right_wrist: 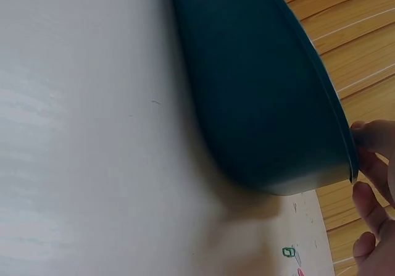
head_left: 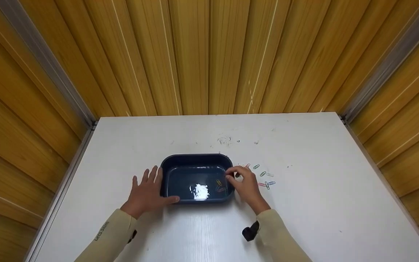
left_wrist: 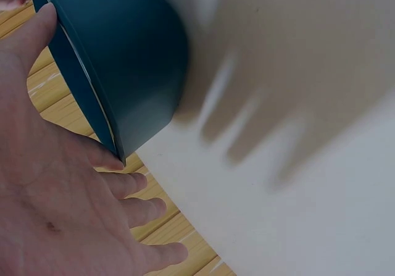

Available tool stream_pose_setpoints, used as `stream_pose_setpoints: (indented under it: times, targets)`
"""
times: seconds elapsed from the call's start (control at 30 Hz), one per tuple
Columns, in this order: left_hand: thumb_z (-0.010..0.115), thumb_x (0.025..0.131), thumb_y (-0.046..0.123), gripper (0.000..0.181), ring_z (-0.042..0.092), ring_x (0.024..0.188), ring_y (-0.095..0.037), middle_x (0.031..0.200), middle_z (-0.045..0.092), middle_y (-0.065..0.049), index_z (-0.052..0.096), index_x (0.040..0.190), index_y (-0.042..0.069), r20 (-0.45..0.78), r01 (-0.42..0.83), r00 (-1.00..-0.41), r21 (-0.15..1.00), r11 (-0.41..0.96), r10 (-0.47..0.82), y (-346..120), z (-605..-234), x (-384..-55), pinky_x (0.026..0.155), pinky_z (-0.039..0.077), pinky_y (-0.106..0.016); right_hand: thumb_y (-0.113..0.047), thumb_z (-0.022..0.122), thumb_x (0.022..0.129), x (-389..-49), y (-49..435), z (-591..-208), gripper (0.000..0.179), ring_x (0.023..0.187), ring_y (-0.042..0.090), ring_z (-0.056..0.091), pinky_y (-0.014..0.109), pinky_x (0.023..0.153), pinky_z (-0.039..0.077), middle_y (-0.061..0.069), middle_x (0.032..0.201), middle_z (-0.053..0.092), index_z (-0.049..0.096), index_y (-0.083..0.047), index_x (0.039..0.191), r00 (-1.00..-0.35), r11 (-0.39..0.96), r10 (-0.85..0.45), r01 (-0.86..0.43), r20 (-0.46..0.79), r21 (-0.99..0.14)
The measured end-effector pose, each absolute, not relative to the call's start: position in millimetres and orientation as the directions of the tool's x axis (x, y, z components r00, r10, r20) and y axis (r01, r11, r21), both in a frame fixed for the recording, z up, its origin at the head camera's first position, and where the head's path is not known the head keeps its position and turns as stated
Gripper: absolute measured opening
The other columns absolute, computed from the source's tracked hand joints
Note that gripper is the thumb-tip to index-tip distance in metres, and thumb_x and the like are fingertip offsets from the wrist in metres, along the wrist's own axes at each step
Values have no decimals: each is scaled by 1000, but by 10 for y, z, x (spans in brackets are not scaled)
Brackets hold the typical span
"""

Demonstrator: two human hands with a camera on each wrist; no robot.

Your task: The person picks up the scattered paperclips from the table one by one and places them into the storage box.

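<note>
A dark blue rectangular bin (head_left: 195, 200) stands on the white table. Several coloured paper clips (head_left: 219, 183) lie inside it, near its right end. My left hand (head_left: 147, 194) rests against the bin's left side, fingers spread and straight, thumb over the near rim; the left wrist view shows this palm (left_wrist: 74, 208) beside the rim. At the right rim, my right hand (head_left: 246, 185) has bent fingers, with thumb and index tips close together over the bin's inside. Whether a paper clip is between those tips cannot be seen. In the right wrist view these fingers (right_wrist: 373, 211) are at the rim.
More loose paper clips (head_left: 267, 184) in several colours lie on the table (head_left: 315, 203), right of the bin and close to my right hand. Small scribbled marks (head_left: 224, 141) show behind the bin. Wood-patterned panels (head_left: 191, 58) enclose the table's back and sides.
</note>
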State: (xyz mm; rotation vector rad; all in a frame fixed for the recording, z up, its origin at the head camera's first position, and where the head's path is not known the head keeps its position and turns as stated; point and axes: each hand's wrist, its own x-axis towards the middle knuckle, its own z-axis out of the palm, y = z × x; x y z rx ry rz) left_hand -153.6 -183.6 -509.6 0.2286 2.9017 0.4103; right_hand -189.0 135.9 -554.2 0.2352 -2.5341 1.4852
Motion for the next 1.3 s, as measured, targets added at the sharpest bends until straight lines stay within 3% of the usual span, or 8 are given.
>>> stream_pose_setpoints:
  times: [0.33, 0.6, 0.87, 0.97, 1.07, 1.3]
  targets:
    - [61, 73, 76, 117, 14, 148, -44, 162, 16, -19, 17, 155, 4, -191, 122, -964, 291, 949, 183, -1841, -5104, -1554, 113, 5, -70, -8, 73, 85, -1896, 1439, -5530, 16, 88, 28, 58, 42, 100, 37, -3, 95, 72, 73, -17, 98, -966, 504, -24, -235, 258, -831]
    - [61, 73, 77, 118, 16, 147, -45, 161, 17, -20, 18, 154, 3, -187, 128, -965, 286, 950, 186, -1845, -5090, -1562, 112, 6, -71, -10, 75, 83, -1901, 1527, -5547, 20, 88, 28, 58, 29, 78, 43, -5, 101, 71, 74, -16, 101, -949, 520, -12, -276, 316, -809]
    - [59, 73, 78, 118, 14, 148, -43, 162, 15, -19, 16, 155, 4, -195, 121, -964, 278, 953, 179, -1860, -5095, -1561, 113, 5, -70, -8, 75, 83, -1912, 1598, -5543, 22, 89, 26, 59, 45, 92, 41, -3, 103, 72, 73, -17, 103, -947, 506, 3, -275, 320, -818]
    - [60, 74, 77, 118, 13, 148, -43, 162, 14, -18, 15, 155, 4, -202, 116, -963, 280, 953, 176, -1860, -5092, -1566, 114, 4, -70, -8, 75, 83, -1914, 1622, -5535, 22, 90, 29, 59, 41, 91, 42, -3, 103, 72, 73, -16, 103, -947, 504, 9, -274, 322, -819]
    - [59, 73, 78, 119, 12, 149, -43, 162, 14, -18, 14, 155, 4, -207, 114, -963, 278, 954, 175, -1864, -5096, -1572, 114, 4, -69, -10, 75, 83, -1909, 1652, -5525, 21, 92, 31, 59, 38, 82, 45, -3, 104, 72, 73, -15, 104, -948, 500, 20, -265, 317, -824]
    - [60, 74, 77, 118, 14, 148, -43, 161, 15, -19, 16, 155, 3, -206, 119, -962, 272, 955, 179, -1872, -5095, -1567, 113, 5, -70, -13, 73, 85, -1901, 1770, -5515, 21, 94, 23, 59, 50, 85, 46, -4, 106, 71, 72, -16, 106, -955, 514, 35, -236, 295, -825]
